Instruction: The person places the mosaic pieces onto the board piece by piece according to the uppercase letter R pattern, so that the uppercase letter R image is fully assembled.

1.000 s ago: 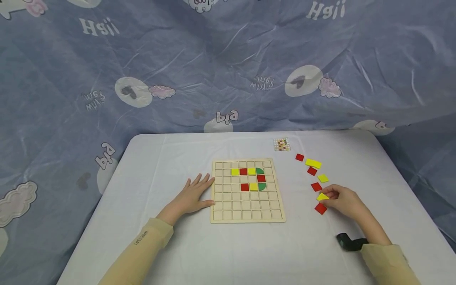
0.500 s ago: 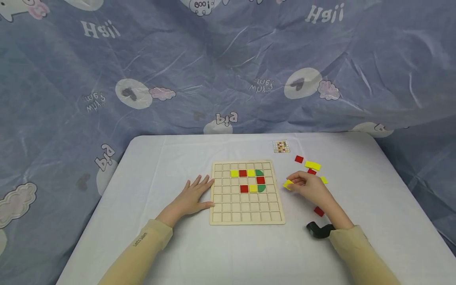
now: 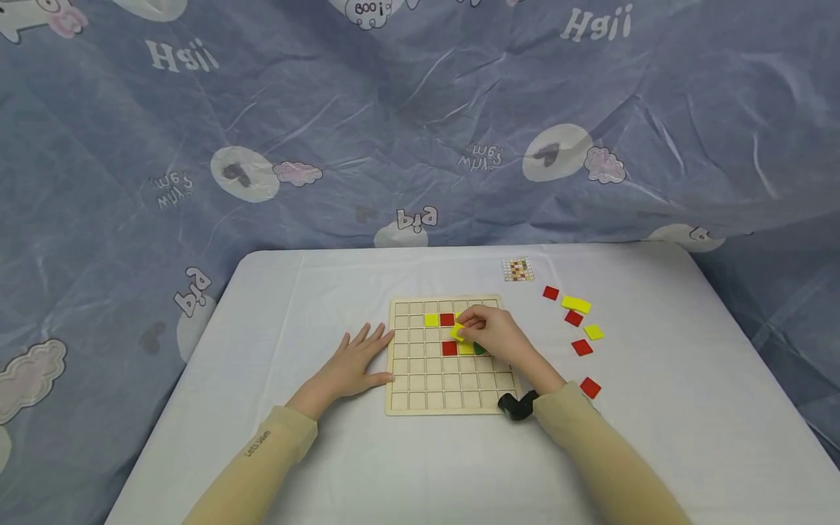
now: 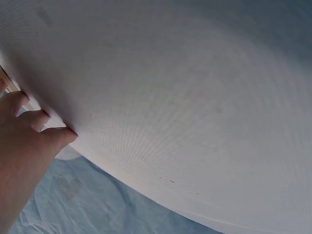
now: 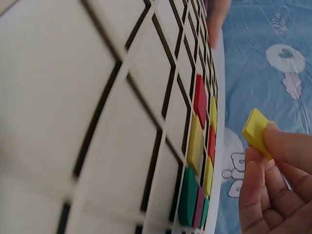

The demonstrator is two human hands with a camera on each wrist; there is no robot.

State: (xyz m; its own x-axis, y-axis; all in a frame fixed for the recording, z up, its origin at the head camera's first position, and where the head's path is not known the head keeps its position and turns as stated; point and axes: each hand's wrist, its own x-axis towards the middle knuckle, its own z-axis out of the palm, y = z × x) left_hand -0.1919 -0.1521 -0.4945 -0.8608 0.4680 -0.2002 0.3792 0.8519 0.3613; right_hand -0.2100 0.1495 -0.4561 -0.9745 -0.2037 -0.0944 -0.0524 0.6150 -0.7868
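Note:
A square wooden grid board lies on the white table, with red, yellow and green tiles set in some of its upper cells. My left hand rests flat at the board's left edge, fingers spread, index finger and thumb touching the frame. Over the board, my right hand pinches a yellow tile between thumb and fingers. That tile is held above the cells between the two filled rows. In the head view the hand hides part of the right-hand tiles; the right wrist view shows a green tile there.
Loose tiles lie right of the board, among them a red tile, a yellow tile and a long yellow piece. A small printed pattern card lies behind the board. A black wrist device sits under the right forearm.
My right hand has carried the yellow tile from the loose pieces on the right leftward to over the board. The left hand has stayed at the board's edge.

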